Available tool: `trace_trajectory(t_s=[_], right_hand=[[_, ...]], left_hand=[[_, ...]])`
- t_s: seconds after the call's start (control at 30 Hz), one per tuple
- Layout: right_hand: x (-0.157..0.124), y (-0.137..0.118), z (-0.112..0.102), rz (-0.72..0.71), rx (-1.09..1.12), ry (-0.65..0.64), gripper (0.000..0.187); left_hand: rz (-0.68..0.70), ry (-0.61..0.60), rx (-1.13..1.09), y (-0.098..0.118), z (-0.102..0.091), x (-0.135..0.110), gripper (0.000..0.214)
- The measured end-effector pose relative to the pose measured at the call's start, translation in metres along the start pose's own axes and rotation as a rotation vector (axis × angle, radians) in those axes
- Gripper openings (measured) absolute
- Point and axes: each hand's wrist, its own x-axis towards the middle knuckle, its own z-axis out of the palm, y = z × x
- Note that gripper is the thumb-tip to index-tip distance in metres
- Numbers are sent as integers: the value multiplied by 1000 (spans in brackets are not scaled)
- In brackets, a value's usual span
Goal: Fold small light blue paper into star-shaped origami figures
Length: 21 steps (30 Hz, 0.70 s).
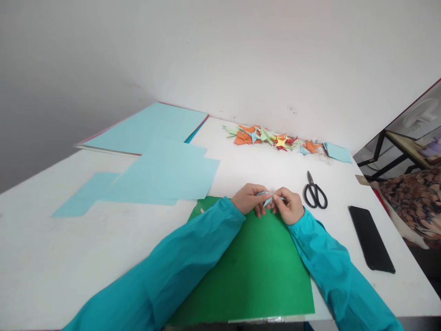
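Note:
Between my two hands is a small folded piece of light blue paper (268, 201), pinched from both sides. My left hand (251, 198) is closed on its left part, thumb on top. My right hand (288, 205) grips the other side between thumb and fingers. The fingers cover much of the paper, so its full shape is hidden. Both hands are over the far part of a green mat (255, 271) that lies on the white table (138, 243).
Black-handled scissors (313, 192) and a black phone-like slab (371, 239) lie to the right. Light blue sheets (172, 170) spread across the left, near a larger paper stack (148, 126). Colourful folded paper pieces (263, 136) and small blue squares (337, 152) line the wall.

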Motion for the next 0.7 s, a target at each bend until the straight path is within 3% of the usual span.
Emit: trace_trajectory(t_s=[0.23,0.47,0.7], right_hand=[[0,2,-1,16,125,6,25],[4,8,-3,93,255,75,23],[7,9,-2,140,383,46,21]], left_hand=[[30,-18,-6,3,-1,0,34],[37,40,-11,5,-1,-1,32],[36,45,-78,1,-4,1,32]])
